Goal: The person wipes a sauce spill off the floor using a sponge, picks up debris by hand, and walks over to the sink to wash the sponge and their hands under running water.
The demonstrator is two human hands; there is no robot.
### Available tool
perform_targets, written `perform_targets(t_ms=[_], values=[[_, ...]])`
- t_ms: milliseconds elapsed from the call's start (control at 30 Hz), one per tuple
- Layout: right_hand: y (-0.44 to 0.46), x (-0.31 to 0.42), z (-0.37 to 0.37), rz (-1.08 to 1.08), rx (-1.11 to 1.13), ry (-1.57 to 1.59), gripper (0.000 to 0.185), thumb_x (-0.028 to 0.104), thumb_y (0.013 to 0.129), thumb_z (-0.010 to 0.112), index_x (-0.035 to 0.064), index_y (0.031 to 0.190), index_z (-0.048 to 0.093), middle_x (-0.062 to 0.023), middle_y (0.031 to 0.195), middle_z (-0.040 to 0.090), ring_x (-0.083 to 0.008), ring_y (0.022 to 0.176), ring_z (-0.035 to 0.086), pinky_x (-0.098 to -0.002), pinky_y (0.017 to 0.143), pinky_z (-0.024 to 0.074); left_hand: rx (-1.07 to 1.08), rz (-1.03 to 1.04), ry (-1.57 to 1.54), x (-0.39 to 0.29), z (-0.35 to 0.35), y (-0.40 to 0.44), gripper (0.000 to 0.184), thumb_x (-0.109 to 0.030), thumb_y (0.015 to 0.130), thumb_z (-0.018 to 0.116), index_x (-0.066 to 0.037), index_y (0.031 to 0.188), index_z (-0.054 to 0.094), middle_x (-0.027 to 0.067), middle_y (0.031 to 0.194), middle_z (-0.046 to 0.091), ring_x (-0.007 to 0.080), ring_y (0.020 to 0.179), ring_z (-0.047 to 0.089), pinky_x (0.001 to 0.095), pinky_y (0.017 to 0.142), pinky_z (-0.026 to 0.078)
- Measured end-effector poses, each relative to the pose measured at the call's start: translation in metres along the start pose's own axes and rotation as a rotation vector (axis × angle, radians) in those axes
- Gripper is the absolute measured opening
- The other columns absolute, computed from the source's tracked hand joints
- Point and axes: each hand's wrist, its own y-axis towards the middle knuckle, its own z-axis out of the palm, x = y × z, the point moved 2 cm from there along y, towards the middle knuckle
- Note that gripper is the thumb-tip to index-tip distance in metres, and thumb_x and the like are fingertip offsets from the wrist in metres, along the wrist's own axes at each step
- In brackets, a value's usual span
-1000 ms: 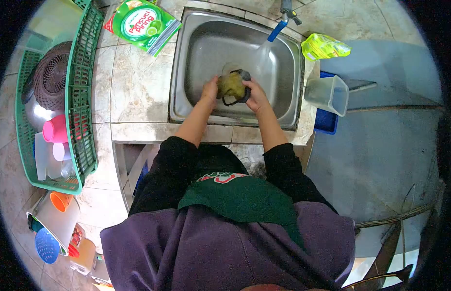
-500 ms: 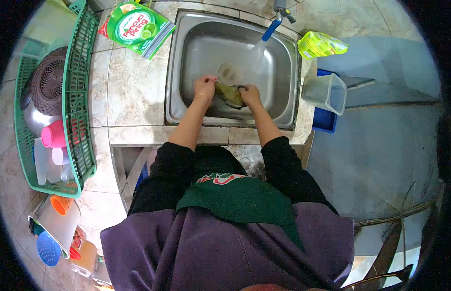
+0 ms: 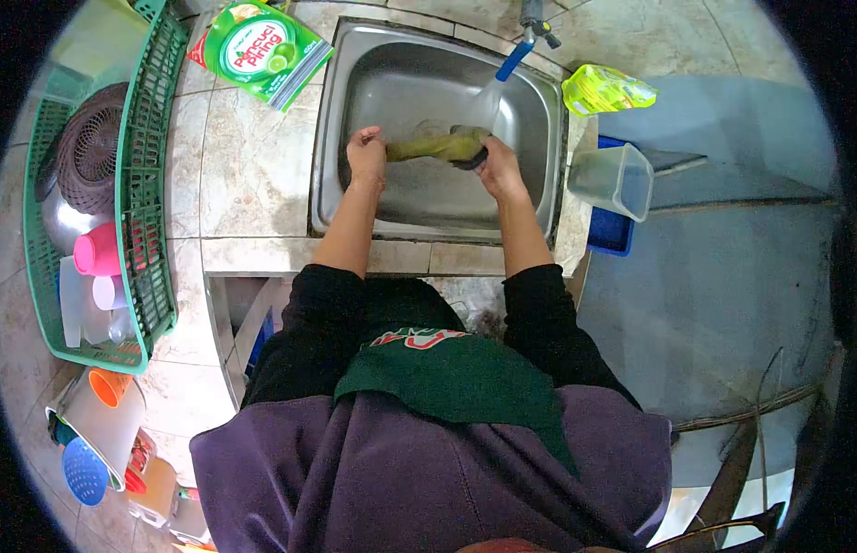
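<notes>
We hold the cloth (image 3: pixel 430 147) stretched over the sink (image 3: pixel 438 198), between its left and right edges, our left hand (image 3: pixel 367 161) gripping one end and our right hand (image 3: pixel 500 171) clasping the bunched, darker other. It looks soft, light and limp, likely slippery if wet; its ends seem the surest hold.

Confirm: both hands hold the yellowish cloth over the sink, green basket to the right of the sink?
Not quite: the head view shows the green basket to the left of the sink. The left hand and right hand do hold the yellowish cloth over it.
</notes>
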Motion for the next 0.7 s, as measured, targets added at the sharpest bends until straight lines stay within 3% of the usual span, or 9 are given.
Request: perform_targets(t_ms=[100, 200, 233, 300, 333, 400, 500, 600, 700], values=[[-0.017, 0.011, 0.019, -0.097, -0.040, -0.319, 0.030, 0.024, 0.086, 0.050, -0.0006, 0.102, 0.053, -0.0062, 0.079, 0.057, -0.0119, 0.056, 0.049, -0.0273, 0.049, 0.0419, -0.054, 0.000, 0.032, -0.002, 0.000, -0.002, 0.021, 0.005, 0.069, 0.051, -0.003, 0.087, 0.057, 0.0045, 0.074, 0.053, 0.0128, 0.066, 0.049, 0.0242, 0.059, 0.040], [-0.030, 0.014, 0.035, -0.098, -0.113, -0.288, 0.036, 0.025, 0.087, 0.049, -0.0015, 0.111, 0.050, -0.0071, 0.093, 0.057, -0.0144, 0.075, 0.054, -0.0284, 0.064, 0.0452, -0.102, -0.224, 0.007, 0.000, 0.001, -0.015, 0.025, 0.000, 0.073, 0.052, -0.003, 0.097, 0.055, 0.0065, 0.082, 0.053, 0.0146, 0.071, 0.050, 0.0295, 0.058, 0.042], [-0.021, 0.010, 0.030, -0.131, -0.095, -0.316, 0.036, 0.024, 0.088, 0.049, -0.0019, 0.113, 0.049, -0.0075, 0.096, 0.057, -0.0158, 0.082, 0.054, -0.0292, 0.069, 0.0443, -0.106, -0.225, 0.005, 0.043, -0.009, 0.011, 0.025, 0.000, 0.073, 0.052, -0.003, 0.097, 0.055, 0.0065, 0.082, 0.053, 0.0146, 0.071, 0.050, 0.0295, 0.058, 0.042], [-0.005, 0.000, 0.022, -0.163, -0.076, -0.344, 0.036, 0.023, 0.088, 0.048, -0.0023, 0.114, 0.048, -0.0079, 0.099, 0.056, -0.0173, 0.089, 0.054, -0.0300, 0.074, 0.0434, 0.058, -0.629, -0.189, 0.135, -0.014, 0.063, 0.027, -0.007, 0.077, 0.052, 0.000, 0.103, 0.052, 0.0102, 0.090, 0.055, 0.0190, 0.076, 0.053, 0.0333, 0.062, 0.044], [0.000, -0.002, 0.020, -0.288, -0.102, -0.444, 0.033, 0.021, 0.089, 0.047, -0.0023, 0.113, 0.048, -0.0084, 0.100, 0.056, -0.0172, 0.089, 0.052, -0.0298, 0.074, 0.0422, 0.057, -0.630, -0.189, 0.102, -0.009, 0.039, 0.027, -0.007, 0.077, 0.052, 0.000, 0.103, 0.052, 0.0102, 0.090, 0.055, 0.0190, 0.076, 0.053, 0.0333, 0.062, 0.044], [0.012, -0.001, 0.014, -0.416, -0.131, -0.545, 0.031, 0.019, 0.089, 0.045, -0.0023, 0.112, 0.048, -0.0089, 0.100, 0.055, -0.0172, 0.089, 0.051, -0.0295, 0.075, 0.0411, 0.260, -0.922, -0.276, 0.045, 0.012, -0.016, 0.026, -0.012, 0.081, 0.048, 0.002, 0.103, 0.051, 0.0128, 0.093, 0.056, 0.0235, 0.079, 0.055, 0.0350, 0.065, 0.045], [0.016, 0.008, 0.003, -0.293, -0.248, -0.509, 0.026, 0.017, 0.090, 0.043, -0.0025, 0.106, 0.050, -0.0105, 0.096, 0.056, -0.0165, 0.083, 0.050, -0.0289, 0.074, 0.0398, 0.390, -0.804, -0.356, 0.043, 0.022, -0.020, 0.027, -0.012, 0.083, 0.045, 0.003, 0.105, 0.050, 0.0152, 0.095, 0.057, 0.0259, 0.082, 0.056, 0.0365, 0.067, 0.046], [0.004, 0.030, 0.003, -0.337, -0.186, -0.636, 0.025, 0.023, 0.089, 0.042, 0.0061, 0.105, 0.052, -0.0035, 0.084, 0.056, -0.0112, 0.070, 0.050, -0.0271, 0.055, 0.0397, 0.342, -0.636, -0.223, 0.087, 0.030, 0.016, 0.025, -0.011, 0.083, 0.043, 0.002, 0.104, 0.049, 0.0130, 0.089, 0.057, 0.0253, 0.078, 0.056, 0.0374, 0.066, 0.046], [-0.016, 0.043, 0.004, -0.340, -0.202, -0.567, 0.023, 0.016, 0.090, 0.042, -0.0011, 0.101, 0.053, -0.0069, 0.084, 0.056, -0.0118, 0.074, 0.049, -0.0251, 0.068, 0.0398, 0.315, -0.575, -0.209, 0.083, 0.038, 0.023, 0.023, -0.018, 0.088, 0.040, 0.002, 0.094, 0.052, 0.0082, 0.085, 0.057, 0.0180, 0.077, 0.054, 0.0378, 0.068, 0.046]])
